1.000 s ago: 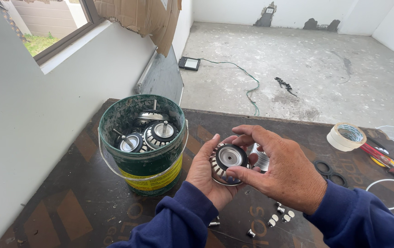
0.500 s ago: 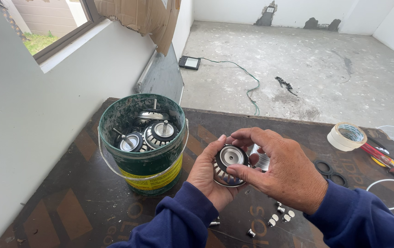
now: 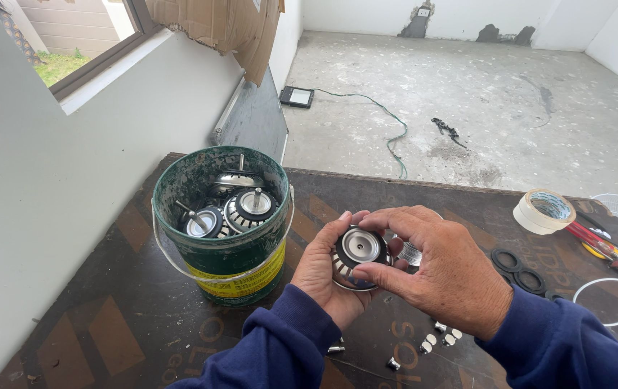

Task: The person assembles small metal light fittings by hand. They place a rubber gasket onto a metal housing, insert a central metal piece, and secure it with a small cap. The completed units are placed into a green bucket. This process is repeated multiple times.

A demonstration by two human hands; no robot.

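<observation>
1. Compared with a second ago, little has moved: the round metal sink strainer with a black slotted rim [image 3: 358,253] has stayed cupped in the left hand [image 3: 327,277], perhaps turned slightly so its shiny centre disc faces the camera more squarely. The work looks to be at the same fitting or checking stage.
2. The right hand [image 3: 444,277] is closed over the strainer's right edge, thumb beneath and fingers curled above; the left hand is clamped around it from below.
3. The strainer is held above the dark brown printed table [image 3: 107,324], just right of the green plastic bucket [image 3: 219,252] holding similar strainers.
4. Small metal caps [image 3: 442,337] lie on the table below the hands.
</observation>
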